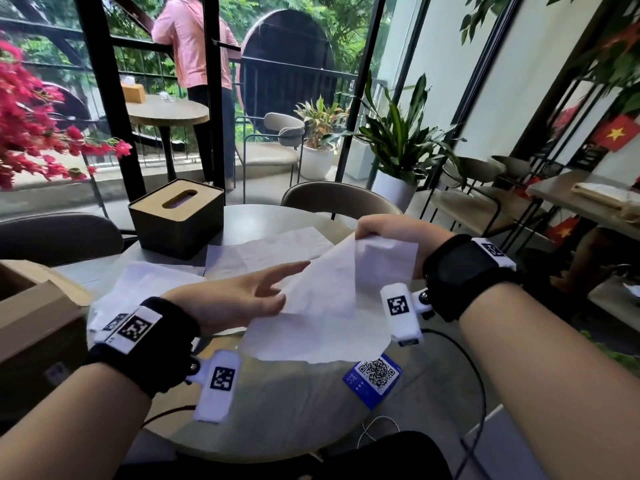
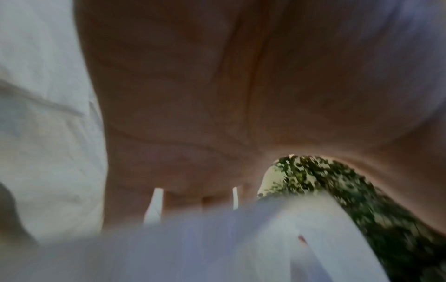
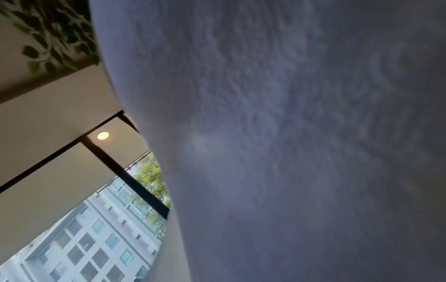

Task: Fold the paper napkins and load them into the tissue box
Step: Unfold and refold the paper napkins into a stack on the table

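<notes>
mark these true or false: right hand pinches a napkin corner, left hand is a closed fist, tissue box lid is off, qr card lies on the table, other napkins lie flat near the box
1. The right hand pinches the lifted napkin at its corner: true.
2. The left hand is a closed fist: false, its fingers are straight, against the napkin.
3. The tissue box has its lid off: false, the slotted lid sits on it.
4. The blue QR card lies on the table: true.
5. Other napkins lie flat near the box: true.
</notes>
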{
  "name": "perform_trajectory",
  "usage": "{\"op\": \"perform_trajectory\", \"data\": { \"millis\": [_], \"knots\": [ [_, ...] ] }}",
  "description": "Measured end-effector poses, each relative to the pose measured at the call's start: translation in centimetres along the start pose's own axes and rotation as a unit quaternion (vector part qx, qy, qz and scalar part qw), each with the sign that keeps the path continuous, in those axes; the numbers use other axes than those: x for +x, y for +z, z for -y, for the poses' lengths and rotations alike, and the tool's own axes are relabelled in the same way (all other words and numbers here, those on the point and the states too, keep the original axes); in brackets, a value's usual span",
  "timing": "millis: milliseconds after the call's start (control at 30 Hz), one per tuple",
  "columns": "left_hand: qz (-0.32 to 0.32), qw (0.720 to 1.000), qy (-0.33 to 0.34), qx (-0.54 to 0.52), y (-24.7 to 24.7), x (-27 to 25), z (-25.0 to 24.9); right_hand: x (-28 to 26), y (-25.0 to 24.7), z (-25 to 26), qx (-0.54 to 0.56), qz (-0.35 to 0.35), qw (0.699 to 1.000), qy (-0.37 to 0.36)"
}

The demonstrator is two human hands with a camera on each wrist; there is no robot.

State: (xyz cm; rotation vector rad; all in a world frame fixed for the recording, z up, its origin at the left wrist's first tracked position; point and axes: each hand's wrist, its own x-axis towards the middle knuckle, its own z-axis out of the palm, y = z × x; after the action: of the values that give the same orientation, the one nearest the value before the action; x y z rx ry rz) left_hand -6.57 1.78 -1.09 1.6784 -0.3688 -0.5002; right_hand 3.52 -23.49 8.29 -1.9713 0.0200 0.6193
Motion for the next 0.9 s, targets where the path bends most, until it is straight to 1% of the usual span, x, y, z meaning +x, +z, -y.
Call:
{"op": "perform_trajectory", "data": {
  "millis": [33, 100, 167, 267, 300, 400, 500, 600, 667, 767, 900],
  "knots": [
    [-0.004, 0.999, 0.013, 0.038, 0.1, 0.1, 0.0, 0.0, -0.1, 0.1, 0.005, 0.003, 1.000, 0.007],
    [-0.032, 0.993, 0.002, 0.118, 0.2, 0.4, 0.0, 0.3, -0.2, -0.1, 0.018, 0.012, 1.000, 0.018],
    [-0.069, 0.987, -0.013, 0.144, 0.6, 0.7, -0.1, 0.4, -0.5, -0.4, 0.033, 0.010, 0.999, 0.029],
    [-0.105, 0.981, 0.010, 0.161, 0.7, 1.3, 0.6, 0.5, -1.3, -1.3, 0.066, 0.008, 0.997, 0.042],
    [-0.127, 0.981, 0.019, 0.146, 0.6, 1.6, 0.9, 0.4, -1.5, -1.6, 0.075, 0.009, 0.996, 0.044],
    [-0.217, 0.975, 0.026, 0.039, 0.5, 2.3, 0.3, 0.4, -2.0, -2.8, 0.107, 0.016, 0.993, 0.043],
    [-0.254, 0.967, 0.005, -0.032, 0.2, 2.4, -0.9, 0.5, -2.6, -4.3, 0.150, 0.029, 0.988, 0.030],
    [-0.234, 0.955, -0.026, -0.182, -0.2, 2.3, -1.9, 0.6, -2.8, -6.1, 0.174, 0.032, 0.984, 0.021],
    [-0.213, 0.942, -0.037, -0.258, -0.4, 2.3, -2.2, 0.8, -2.7, -7.7, 0.170, 0.040, 0.984, 0.021],
    [-0.208, 0.926, -0.046, -0.312, -0.6, 2.1, -2.2, 1.0, -1.5, -10.0, 0.180, 0.080, 0.980, 0.021],
    [-0.208, 0.906, -0.068, -0.363, -0.7, 2.0, -1.7, 1.4, 1.1, -11.2, 0.188, 0.092, 0.978, 0.007]
  ]
}}
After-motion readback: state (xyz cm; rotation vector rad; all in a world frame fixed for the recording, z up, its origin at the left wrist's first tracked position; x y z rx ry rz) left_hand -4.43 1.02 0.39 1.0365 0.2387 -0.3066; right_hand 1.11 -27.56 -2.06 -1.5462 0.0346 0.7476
